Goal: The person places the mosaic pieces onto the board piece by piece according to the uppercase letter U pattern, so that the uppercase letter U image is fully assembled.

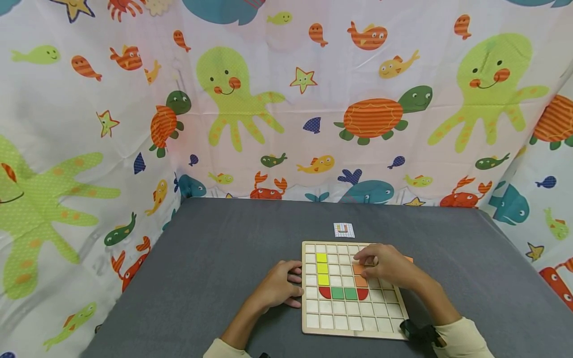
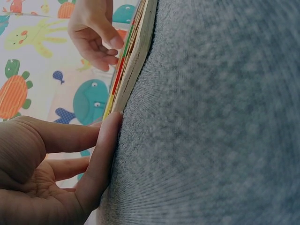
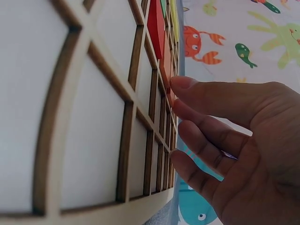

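Observation:
A wooden grid board (image 1: 333,330) with white squares lies on the table. Three yellow tiles (image 1: 322,268) form a column on it. Below them runs a row of two green tiles (image 1: 344,293) between two round-cornered red tiles (image 1: 325,293). Orange tiles (image 1: 360,281) stand above the right red one, partly covered by my right hand (image 1: 387,266). That hand's thumb and fingertips are at the upper orange tile (image 3: 171,97), and its other fingers are loosely bent. My left hand (image 1: 278,286) touches the board's left edge with thumb and fingers, as the left wrist view shows (image 2: 61,168).
A small card (image 1: 343,229) with a coloured U-shaped pattern on a grid lies behind the board. Something orange (image 1: 408,259) shows past my right hand near the board's right edge. The grey table (image 1: 215,238) is enclosed by a sea-animal curtain (image 1: 277,99).

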The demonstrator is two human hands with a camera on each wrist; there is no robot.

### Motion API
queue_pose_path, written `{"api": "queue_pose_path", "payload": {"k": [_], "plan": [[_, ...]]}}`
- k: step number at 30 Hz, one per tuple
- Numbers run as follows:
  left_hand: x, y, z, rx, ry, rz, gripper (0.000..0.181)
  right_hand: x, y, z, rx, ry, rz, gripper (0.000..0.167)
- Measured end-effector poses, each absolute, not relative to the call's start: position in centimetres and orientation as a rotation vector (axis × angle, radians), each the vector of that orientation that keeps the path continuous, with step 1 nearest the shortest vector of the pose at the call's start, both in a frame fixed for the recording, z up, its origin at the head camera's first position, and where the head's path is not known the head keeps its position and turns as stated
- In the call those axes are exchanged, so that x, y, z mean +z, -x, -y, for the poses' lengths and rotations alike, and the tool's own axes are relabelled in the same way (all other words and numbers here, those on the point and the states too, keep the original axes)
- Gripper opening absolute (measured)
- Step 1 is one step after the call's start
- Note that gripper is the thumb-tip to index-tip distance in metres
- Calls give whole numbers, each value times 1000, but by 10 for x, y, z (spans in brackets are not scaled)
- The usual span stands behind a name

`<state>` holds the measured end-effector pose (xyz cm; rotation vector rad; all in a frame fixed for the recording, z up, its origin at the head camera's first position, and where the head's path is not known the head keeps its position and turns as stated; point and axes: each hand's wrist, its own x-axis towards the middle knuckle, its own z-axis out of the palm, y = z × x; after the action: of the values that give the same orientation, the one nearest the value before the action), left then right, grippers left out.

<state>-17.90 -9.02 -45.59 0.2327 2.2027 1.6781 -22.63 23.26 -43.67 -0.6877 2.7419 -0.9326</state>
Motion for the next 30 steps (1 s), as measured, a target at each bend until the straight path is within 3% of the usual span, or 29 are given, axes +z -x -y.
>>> {"api": "queue_pose_path", "payload": {"k": [30], "plan": [[-453, 180, 91, 1692, -211, -2163, 67, -438, 219, -253, -1004, 580, -2789, 36]]}}
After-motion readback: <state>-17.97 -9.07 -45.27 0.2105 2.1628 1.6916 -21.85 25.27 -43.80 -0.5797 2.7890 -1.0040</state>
